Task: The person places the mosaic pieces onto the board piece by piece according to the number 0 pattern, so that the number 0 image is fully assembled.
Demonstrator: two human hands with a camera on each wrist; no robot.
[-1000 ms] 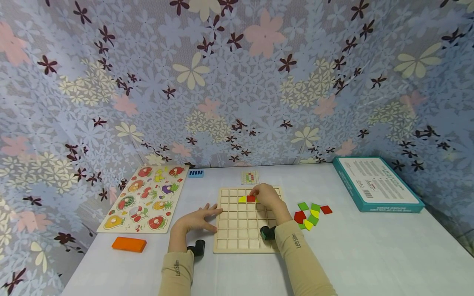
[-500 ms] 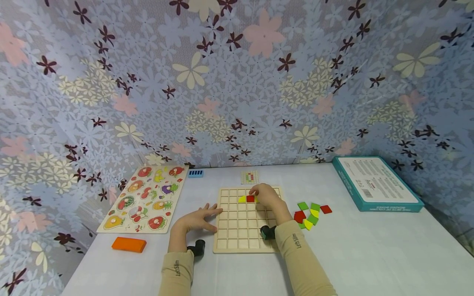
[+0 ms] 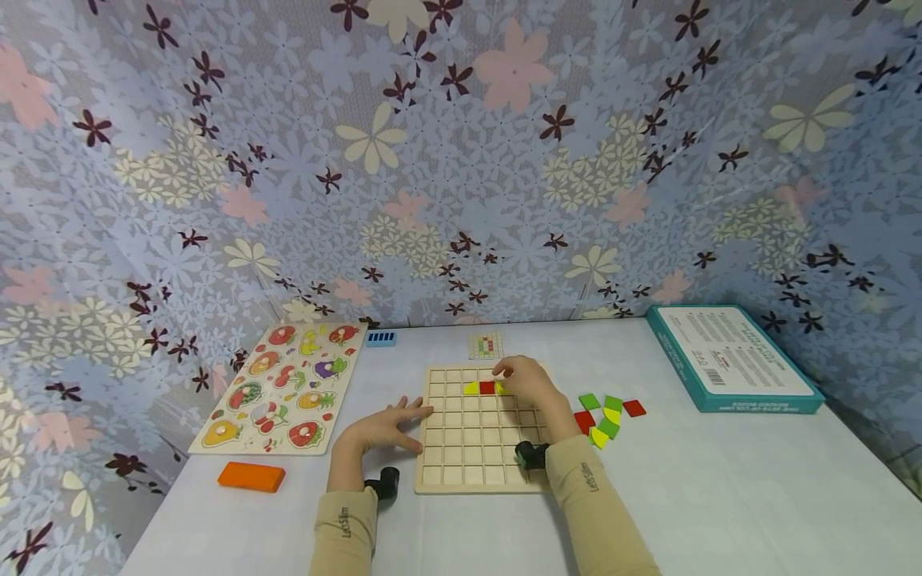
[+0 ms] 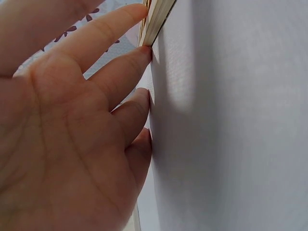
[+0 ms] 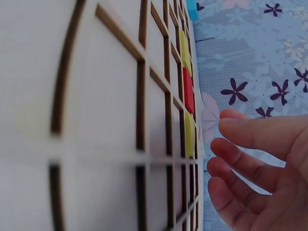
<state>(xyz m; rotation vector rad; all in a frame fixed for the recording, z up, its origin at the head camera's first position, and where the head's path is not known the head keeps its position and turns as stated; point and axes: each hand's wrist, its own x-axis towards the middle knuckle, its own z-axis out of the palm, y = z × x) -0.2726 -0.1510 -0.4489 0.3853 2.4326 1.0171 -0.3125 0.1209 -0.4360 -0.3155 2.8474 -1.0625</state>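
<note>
A wooden grid board (image 3: 452, 456) lies in the middle of the table. In one of its upper rows a red square tile (image 3: 487, 388) sits between two yellow tiles with a curved side, the left one (image 3: 471, 388) and the right one (image 3: 501, 389). My right hand (image 3: 531, 382) hovers just above the right yellow tile; the right wrist view shows its fingers (image 5: 226, 153) loosely bent, apart from the board, with nothing between them. My left hand (image 3: 378, 430) has its fingers spread and touches the board's left edge, its fingertips (image 4: 146, 52) at the rim.
Loose green, red and yellow tiles (image 3: 610, 428) lie right of the board. Behind it is a small pattern card (image 3: 486, 346). A teal box (image 3: 742, 360) stands far right. At left are a fruit puzzle board (image 3: 277, 392), an orange block (image 3: 250, 477) and a small blue object (image 3: 382, 338).
My right hand has let go of the right yellow tile and shifted slightly right, so more of that tile shows. The left hand stays in place.
</note>
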